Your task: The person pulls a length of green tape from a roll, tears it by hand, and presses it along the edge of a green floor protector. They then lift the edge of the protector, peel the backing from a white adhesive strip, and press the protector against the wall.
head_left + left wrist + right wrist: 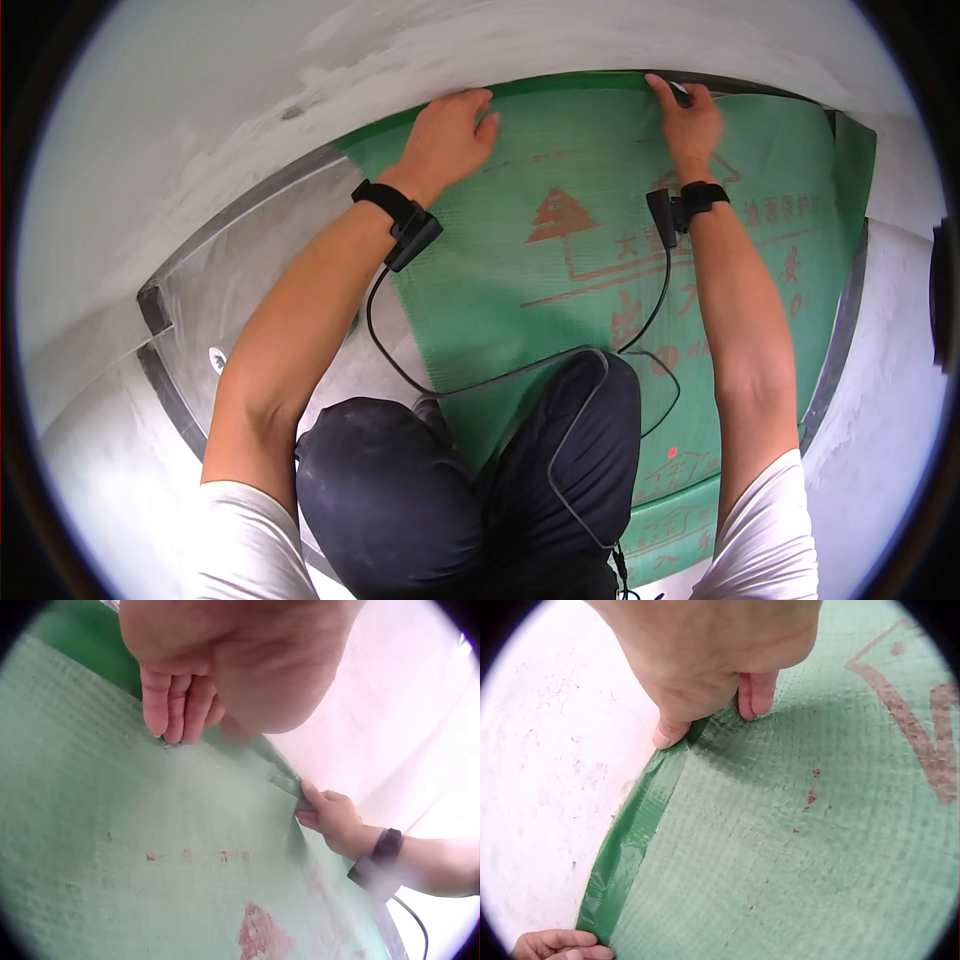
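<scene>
A green woven sheet [500,230] with red print covers much of the floor, a strip of darker green tape [622,862] along its edge at the wall. My left hand [450,140] rests on the sheet near that edge, its fingers [176,712] fairly straight and touching the surface. Farther right along the same edge, my right hand [692,125] pinches the tape and sheet edge; in the right wrist view its thumb [671,733] lies on the tape, with other fingers on the sheet side.
A pale wall [400,50] curves along the far side. Bare grey floor [250,240] with a dark border lies to the left. A black cable [480,382] runs from both wrists across the sheet and over the person's dark-trousered knees [390,490].
</scene>
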Demonstrator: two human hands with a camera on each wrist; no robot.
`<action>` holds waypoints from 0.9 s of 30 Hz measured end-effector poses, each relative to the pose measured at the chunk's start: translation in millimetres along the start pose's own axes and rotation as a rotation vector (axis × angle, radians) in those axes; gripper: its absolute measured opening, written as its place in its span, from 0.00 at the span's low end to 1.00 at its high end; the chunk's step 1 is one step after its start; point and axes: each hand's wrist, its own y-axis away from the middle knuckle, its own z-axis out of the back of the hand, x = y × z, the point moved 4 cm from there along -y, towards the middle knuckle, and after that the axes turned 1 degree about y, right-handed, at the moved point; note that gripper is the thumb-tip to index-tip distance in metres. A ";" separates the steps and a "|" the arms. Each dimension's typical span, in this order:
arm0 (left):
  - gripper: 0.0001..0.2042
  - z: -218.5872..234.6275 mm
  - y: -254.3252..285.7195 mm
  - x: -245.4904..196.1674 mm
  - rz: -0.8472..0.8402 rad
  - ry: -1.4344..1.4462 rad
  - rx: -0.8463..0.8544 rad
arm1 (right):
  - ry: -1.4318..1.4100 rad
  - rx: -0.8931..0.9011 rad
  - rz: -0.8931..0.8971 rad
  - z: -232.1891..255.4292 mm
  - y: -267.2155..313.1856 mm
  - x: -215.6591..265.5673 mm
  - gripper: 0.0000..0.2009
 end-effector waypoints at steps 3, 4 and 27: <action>0.17 -0.9 -0.8 -7.1 0.057 -0.024 0.038 | -0.038 0.010 0.002 0.8 2.0 1.4 0.30; 0.17 -1.6 -2.8 -8.7 0.052 -0.021 0.042 | -0.050 0.020 -0.003 1.0 2.3 2.5 0.30; 0.24 -32.1 -26.2 -56.5 -0.120 -0.201 0.121 | -0.127 -0.012 -0.036 -3.1 8.5 -1.2 0.29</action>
